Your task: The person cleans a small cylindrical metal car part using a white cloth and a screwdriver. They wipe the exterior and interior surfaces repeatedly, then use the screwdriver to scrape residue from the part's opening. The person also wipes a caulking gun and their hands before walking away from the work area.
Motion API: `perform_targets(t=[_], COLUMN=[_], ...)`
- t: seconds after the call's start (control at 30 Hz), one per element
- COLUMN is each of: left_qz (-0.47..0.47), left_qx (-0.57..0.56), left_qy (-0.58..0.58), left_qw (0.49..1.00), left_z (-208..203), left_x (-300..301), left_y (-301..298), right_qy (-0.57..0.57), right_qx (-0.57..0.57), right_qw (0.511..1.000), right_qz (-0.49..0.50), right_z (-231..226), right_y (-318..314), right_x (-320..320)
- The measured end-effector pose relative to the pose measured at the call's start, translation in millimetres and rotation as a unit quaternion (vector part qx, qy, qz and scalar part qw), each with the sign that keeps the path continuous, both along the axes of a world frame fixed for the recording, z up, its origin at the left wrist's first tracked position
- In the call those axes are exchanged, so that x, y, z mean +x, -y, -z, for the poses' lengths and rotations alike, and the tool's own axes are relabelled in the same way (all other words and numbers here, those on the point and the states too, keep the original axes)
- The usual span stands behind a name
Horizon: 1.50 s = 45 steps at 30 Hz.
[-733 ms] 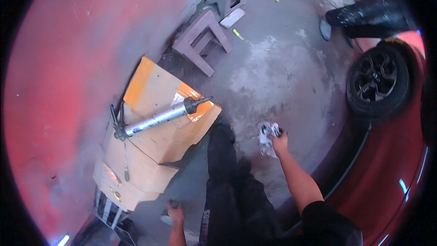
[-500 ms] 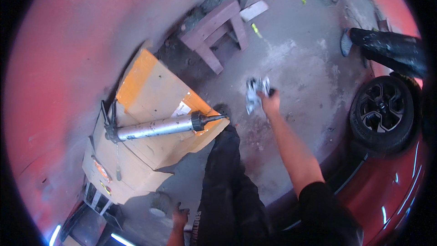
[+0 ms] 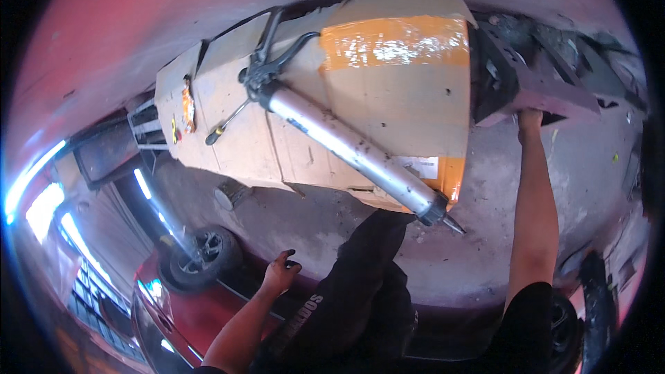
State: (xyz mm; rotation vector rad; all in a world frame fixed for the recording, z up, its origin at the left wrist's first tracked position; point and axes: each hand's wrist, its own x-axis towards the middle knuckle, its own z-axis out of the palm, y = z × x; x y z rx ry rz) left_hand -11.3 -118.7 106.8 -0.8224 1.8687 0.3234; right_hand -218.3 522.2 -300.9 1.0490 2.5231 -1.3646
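My right hand [image 3: 530, 122] reaches in at the right to a purple-grey bench [image 3: 551, 97]. Its fingers are hidden at the bench's edge, so what they hold, if anything, does not show. My left hand [image 3: 280, 275] hovers low in front of my dark trousers, empty, with fingers apart and dark smudges on the tips. Between the two hands, a caulking gun [image 3: 346, 149] with a silver barrel lies slantwise on a cardboard sheet [image 3: 298, 156]. Its black nozzle points toward the lower right, past the cardboard's edge, and its handle is at the upper left.
On the cardboard's left part lie a screwdriver [image 3: 220, 130], an orange slim object [image 3: 188, 105] and a small yellow item [image 3: 174, 129]. A round tin [image 3: 231, 194] stands on the floor below. Behind me are a red car [image 3: 181, 318] and a wheel [image 3: 201, 257].
The view has swung left, bringing the cardboard and caulking gun to the middle. My right hand has gone from open floor to the bench; the crumpled silvery packet it held is out of sight.
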Motion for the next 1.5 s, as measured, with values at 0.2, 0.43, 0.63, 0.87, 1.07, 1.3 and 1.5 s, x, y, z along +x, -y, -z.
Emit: perform_targets(t=[0.2, 0.43, 0.63, 0.87, 1.07, 1.3, 1.5], left_qz=[-0.028, -0.009, -0.093, 0.102, 0.115, -0.099, 0.102], left_qx=[0.019, 0.030, 0.061, 0.071, 0.123, 0.320, 0.414], left_qy=[-0.008, -0.055, -0.162, -0.228, -0.240, -0.236, -0.268], left_qw=[0.999, 0.998, 0.980, 0.966, 0.956, 0.912, 0.864], left_z=[-8.4, -24.6, -39.6, -79.9, -117.2, -205.9, -235.3], left_x=[29.2, 31.3, 67.6, 69.0, 35.2, -62.7, -128.4], left_y=[-8.2, -32.4, -26.4, 4.0, -19.5, -153.8, -227.1], right_qy=[-0.011, -0.025, -0.200, -0.377, -0.438, -0.366, -0.198], right_qx=[-0.044, -0.172, -0.705, -0.724, -0.706, -0.525, -0.270], right_qw=[0.993, 0.929, 0.567, 0.518, 0.517, 0.646, 0.620], right_qz=[0.113, 0.325, 0.375, 0.256, 0.208, 0.417, 0.710], right_z=[-87.3, -228.7, -439.5, -615.9, -741.4, -739.9, -676.9], right_y=[41.8, 77.4, 116.0, 84.9, 49.3, 42.9, 95.6], right_x=[-4.0, 107.3, 134.6, 179.3, 258.5, 347.6, 526.6])
